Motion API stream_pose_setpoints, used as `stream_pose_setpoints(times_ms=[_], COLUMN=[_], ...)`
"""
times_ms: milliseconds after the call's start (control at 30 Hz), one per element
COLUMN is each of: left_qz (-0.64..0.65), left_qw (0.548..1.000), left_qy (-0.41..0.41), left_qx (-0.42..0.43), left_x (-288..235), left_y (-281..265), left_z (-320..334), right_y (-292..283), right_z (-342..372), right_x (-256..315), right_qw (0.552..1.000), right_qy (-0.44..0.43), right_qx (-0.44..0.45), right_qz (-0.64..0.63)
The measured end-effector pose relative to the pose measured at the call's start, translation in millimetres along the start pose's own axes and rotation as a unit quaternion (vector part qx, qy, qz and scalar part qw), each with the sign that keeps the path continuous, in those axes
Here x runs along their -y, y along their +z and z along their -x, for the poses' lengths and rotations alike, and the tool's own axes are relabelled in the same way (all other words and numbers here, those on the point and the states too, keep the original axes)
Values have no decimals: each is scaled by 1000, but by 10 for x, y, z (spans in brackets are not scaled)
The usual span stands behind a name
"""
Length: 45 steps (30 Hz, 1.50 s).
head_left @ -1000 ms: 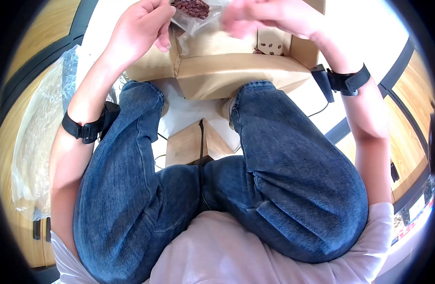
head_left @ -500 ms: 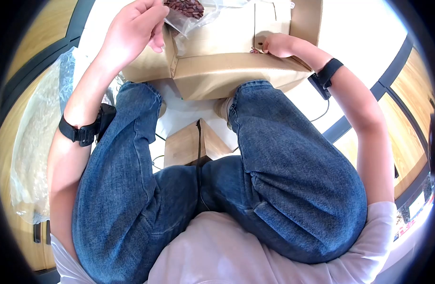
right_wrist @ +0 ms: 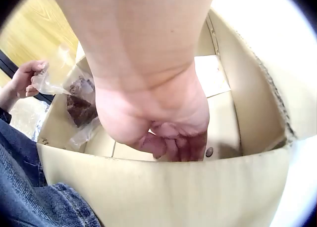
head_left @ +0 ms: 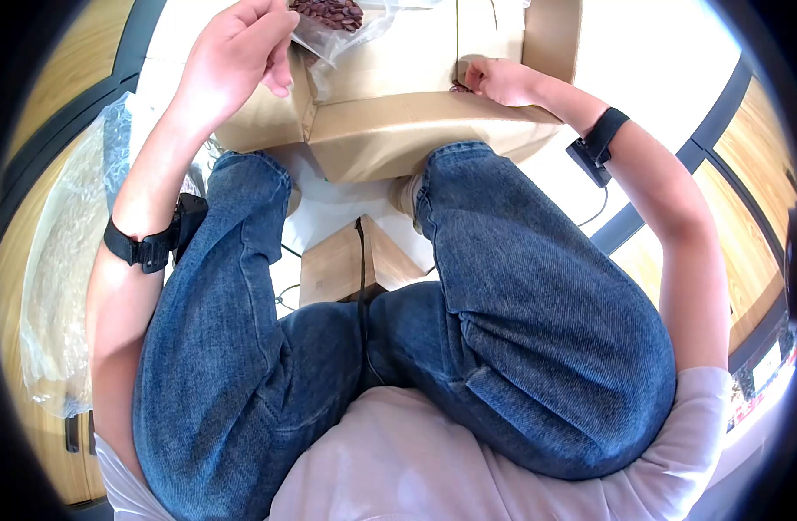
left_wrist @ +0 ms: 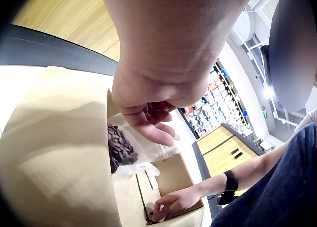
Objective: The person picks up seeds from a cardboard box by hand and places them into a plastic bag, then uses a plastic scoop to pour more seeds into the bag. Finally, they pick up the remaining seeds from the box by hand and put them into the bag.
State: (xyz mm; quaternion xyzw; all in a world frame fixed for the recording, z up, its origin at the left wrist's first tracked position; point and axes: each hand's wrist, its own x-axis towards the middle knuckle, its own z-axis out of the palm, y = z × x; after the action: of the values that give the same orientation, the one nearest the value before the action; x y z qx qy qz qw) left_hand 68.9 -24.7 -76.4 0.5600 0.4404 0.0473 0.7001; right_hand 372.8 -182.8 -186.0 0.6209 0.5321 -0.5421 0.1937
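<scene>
My left hand (head_left: pixel 242 54) pinches the edge of a clear plastic bag (head_left: pixel 338 43) between thumb and fingers. Dark red-brown seeds (head_left: pixel 331 12) fill the bag, which hangs inside the left part of a cardboard box (head_left: pixel 416 135). My right hand (head_left: pixel 507 84) reaches down inside the box near its front right corner, with bent fingers at a few loose seeds (head_left: pixel 457 87) on the bottom. In the right wrist view, one loose seed (right_wrist: pixel 209 151) lies beside the fingers; the box rim hides the fingertips, so I cannot tell whether they hold a seed.
The box's front wall and left flap (head_left: pixel 255 122) stand between the hands and my knees. A crumpled clear plastic sheet (head_left: pixel 64 286) lies at the left. Below the box, a wooden block-shaped piece (head_left: pixel 338 265) stands between my legs, with thin cables around it.
My right hand has come down from beside the bag into the box's front right corner, then shifted slightly left over the loose seeds. My left hand keeps hold of the bag.
</scene>
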Motion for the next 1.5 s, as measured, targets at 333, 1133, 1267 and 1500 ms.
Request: stream_pose_setpoints(times_ms=[333,1133,1267,1500], left_qz=[1,-33,-6,29], left_qw=[1000,999,1000,999], left_qy=[0,0,-8,-23], left_qx=[1,-23,-25,-15], left_x=[11,-82,-88,-66], left_y=[-6,85,73,98], left_z=[-6,32,45,40], right_y=[0,-144,-273,-356], right_z=[-64,-235,-147,-212], right_x=[-26,20,116,57], right_qw=[993,860,857,874], right_qy=[-74,-326,-323,-238], right_qx=[-11,-154,-147,-81], right_qz=[-93,360,374,417])
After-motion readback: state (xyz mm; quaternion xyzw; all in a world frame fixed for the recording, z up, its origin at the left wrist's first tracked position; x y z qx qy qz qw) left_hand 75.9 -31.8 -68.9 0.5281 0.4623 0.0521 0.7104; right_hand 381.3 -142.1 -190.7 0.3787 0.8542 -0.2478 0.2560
